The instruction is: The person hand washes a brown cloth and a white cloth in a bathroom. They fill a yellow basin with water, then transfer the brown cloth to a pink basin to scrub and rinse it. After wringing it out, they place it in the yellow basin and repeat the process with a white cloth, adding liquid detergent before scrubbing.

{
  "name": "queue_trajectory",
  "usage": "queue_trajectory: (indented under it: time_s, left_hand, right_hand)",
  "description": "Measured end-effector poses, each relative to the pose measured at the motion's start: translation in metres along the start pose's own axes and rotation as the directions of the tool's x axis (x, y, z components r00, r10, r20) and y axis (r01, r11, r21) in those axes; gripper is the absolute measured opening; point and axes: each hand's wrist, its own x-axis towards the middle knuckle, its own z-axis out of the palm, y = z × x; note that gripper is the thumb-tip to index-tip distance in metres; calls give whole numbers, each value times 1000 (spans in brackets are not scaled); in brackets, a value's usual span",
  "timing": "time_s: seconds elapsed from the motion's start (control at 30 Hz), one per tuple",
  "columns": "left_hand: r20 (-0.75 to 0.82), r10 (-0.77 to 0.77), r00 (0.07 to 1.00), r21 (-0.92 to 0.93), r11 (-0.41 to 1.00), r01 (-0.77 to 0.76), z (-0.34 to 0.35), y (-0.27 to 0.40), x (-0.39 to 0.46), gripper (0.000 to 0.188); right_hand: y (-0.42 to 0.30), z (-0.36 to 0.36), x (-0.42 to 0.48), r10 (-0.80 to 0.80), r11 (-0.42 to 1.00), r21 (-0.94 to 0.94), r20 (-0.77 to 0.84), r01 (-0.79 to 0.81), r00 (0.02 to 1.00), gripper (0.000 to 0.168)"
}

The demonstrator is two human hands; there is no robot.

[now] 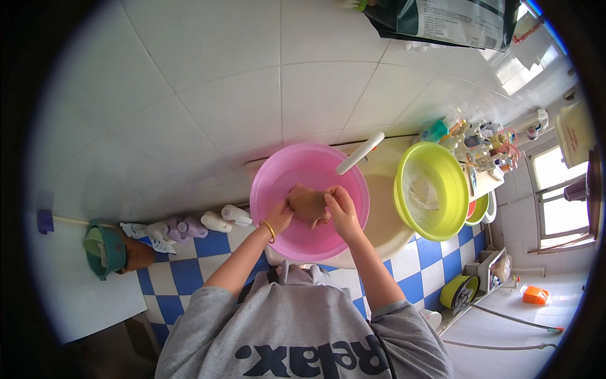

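A pink plastic basin (265,222) rests on the edge of a cream sink in front of me. Over it, both hands hold a brown piece of wet fabric (307,203). My left hand (280,217), with a gold-coloured bracelet at the wrist, grips its left side. The fingers of my right hand (342,208) pinch its upper right edge. A white faucet (360,154) reaches over the basin's upper right rim. To the right, a yellow-green basin (457,203) holds sudsy water and a pale cloth (423,194).
Bottles (478,142) crowd a ledge beyond the yellow-green basin. White and purple jugs (189,228) line the wall at left, near a teal bucket (116,251). The cream sink (381,203) lies between the basins. A dark package (445,23) is overhead.
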Motion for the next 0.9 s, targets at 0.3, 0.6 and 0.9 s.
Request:
queue_trajectory:
  time_s: [0.3, 0.6, 0.9]
  left_hand:
    - [728, -107, 677, -681, -2, 732, -22, 112, -2, 39]
    - [611, -131, 780, -650, 479, 590, -14, 82, 11, 45]
    - [477, -368, 798, -708, 377, 597, -11, 81, 3, 41]
  right_hand:
    - [-35, -18, 1, -82, 992, -102, -16, 80, 996, 5]
    - [18, -55, -40, 48, 983, -173, -79, -61, 996, 17]
    - [71, -53, 22, 522, 852, 64, -27, -519, 853, 69]
